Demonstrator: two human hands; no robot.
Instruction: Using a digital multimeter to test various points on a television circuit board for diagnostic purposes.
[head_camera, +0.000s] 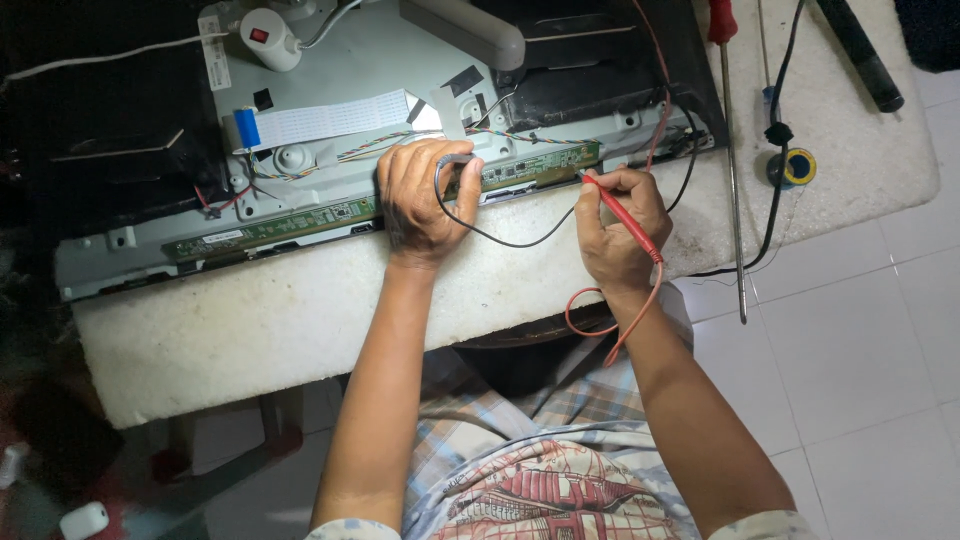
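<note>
My right hand (618, 222) grips a red test probe (622, 215) like a pen, its tip touching the right part of a long green circuit strip (300, 222) along the lower edge of an opened flat-screen panel (350, 75). My left hand (425, 195) rests on the strip's middle, fingers curled over a black probe whose black lead (500, 238) loops out toward my right hand. A red lead (600, 320) trails from the red probe down past my right wrist.
The panel lies on a white foam slab (250, 330). A white ribbon cable (330, 118) crosses the metal back. A red-handled long screwdriver (730, 150), a black cable with a yellow tape roll (797, 167) and a black tool lie at right. Tiled floor surrounds.
</note>
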